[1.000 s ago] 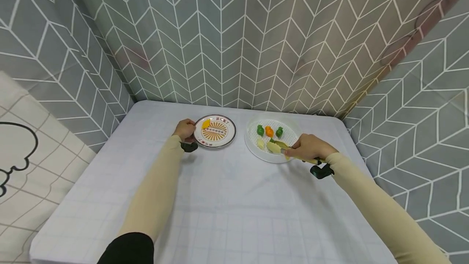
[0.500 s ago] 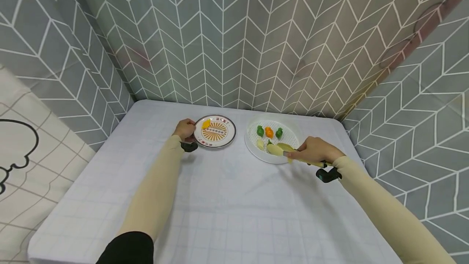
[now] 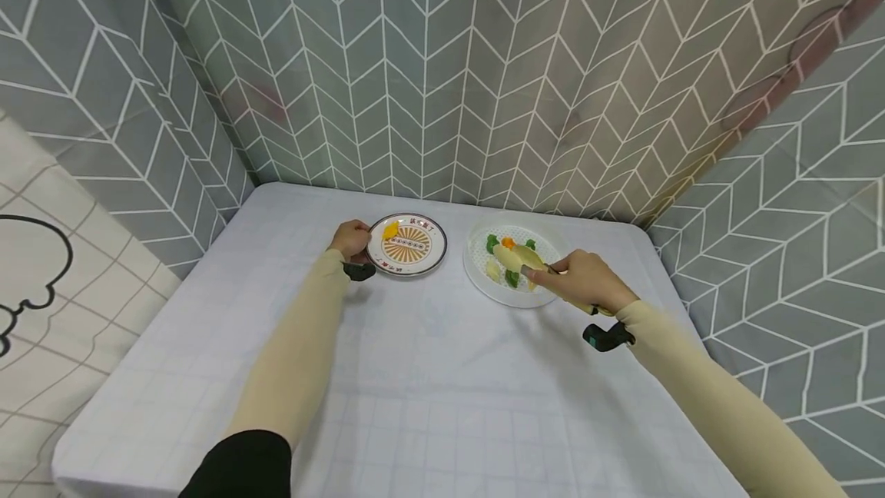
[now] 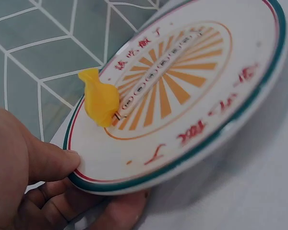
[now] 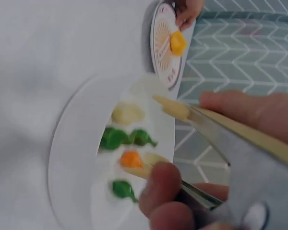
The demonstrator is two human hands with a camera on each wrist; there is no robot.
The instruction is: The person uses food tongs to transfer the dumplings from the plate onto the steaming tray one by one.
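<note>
Left hand grips the rim of the patterned plate, thumb on top, fingers beneath. Yellow pepper sits on the plate near that thumb. Right hand grips tongs, tips spread, over the white basket. Orange pepper is in the basket with three green peppers and a pale piece. Basket is on the cloth-covered counter, right of the plate; can't tell if the tips touch anything.
</note>
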